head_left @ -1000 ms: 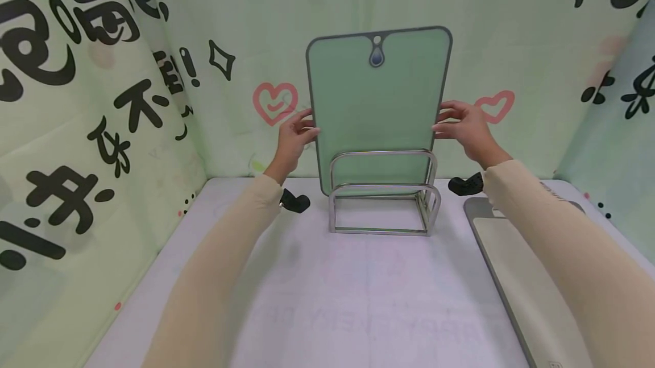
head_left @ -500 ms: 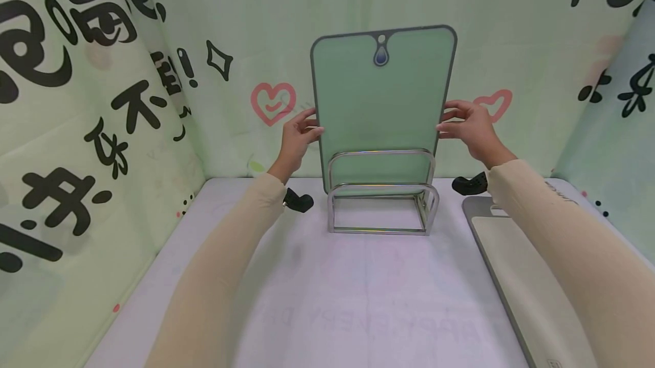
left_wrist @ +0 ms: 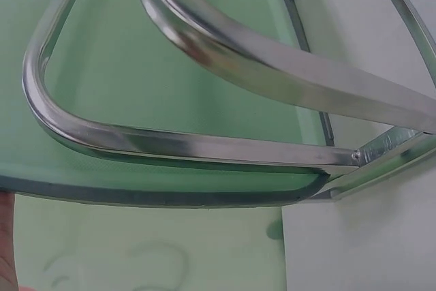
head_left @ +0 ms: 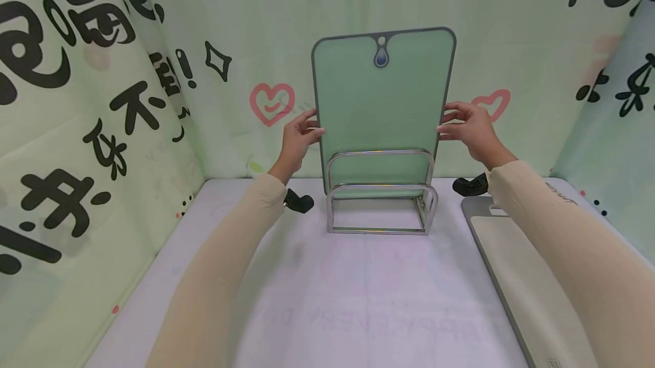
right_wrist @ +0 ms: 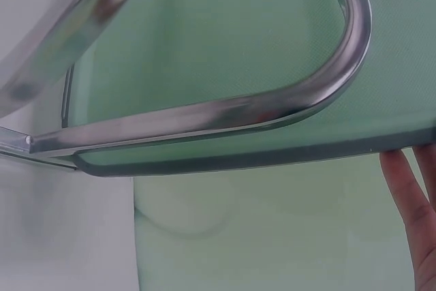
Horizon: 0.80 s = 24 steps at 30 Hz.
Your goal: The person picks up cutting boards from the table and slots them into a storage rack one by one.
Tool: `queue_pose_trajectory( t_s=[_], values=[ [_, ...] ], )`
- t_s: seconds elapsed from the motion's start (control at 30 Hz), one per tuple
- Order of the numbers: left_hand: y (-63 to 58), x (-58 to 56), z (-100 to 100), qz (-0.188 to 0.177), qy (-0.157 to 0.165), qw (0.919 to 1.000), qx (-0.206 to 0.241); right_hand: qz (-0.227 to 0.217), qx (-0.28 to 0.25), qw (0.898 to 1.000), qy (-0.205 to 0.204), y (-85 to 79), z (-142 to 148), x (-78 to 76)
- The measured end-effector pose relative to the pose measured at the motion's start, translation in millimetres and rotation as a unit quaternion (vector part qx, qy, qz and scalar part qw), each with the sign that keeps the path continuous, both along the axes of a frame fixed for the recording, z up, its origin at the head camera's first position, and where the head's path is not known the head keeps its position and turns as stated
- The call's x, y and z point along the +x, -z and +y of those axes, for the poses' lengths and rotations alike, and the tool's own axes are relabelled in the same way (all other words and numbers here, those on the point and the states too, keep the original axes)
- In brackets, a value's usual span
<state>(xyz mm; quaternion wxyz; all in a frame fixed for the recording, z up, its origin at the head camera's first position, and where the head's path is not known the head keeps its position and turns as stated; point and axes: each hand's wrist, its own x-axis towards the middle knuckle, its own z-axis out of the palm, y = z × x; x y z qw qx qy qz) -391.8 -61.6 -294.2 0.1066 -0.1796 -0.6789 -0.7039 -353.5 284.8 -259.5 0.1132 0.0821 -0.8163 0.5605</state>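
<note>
Starting at the far left, I see a pale green cloth point(head_left: 46, 135) with bold black lettering, and farther along a red heart point(head_left: 256, 109) on the back wall. Just beside the heart, the left hand point(head_left: 295, 140) pinches the left edge of a green board point(head_left: 381, 112), thumb in front; a black wrist piece point(head_left: 298, 202) hangs below the cuff. The board stands nearly upright, grey-rimmed, with a drop-shaped mark under its top hole. Its lower part is behind both loops of a metal rack point(head_left: 378, 186) on the white table point(head_left: 317, 300); I cannot tell what its bottom edge rests on. Opposite, the right hand point(head_left: 473, 135) pinches the board's right edge, and the right wrist view shows two fingertips touching the rim. Farthest right, I see a cream board point(head_left: 514, 265) lying partly under the right sleeve point(head_left: 568, 254).
</note>
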Motion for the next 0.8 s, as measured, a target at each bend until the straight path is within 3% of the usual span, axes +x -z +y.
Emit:
queue_pose_trajectory(
  t_s=[0.8],
  values=[
    [-0.4, 1.0, 2.0, -0.014, -0.006, 0.9996, -0.023, -0.005, 0.007, 1.000, 0.004, 6.8, 0.7, 0.9]
  ],
)
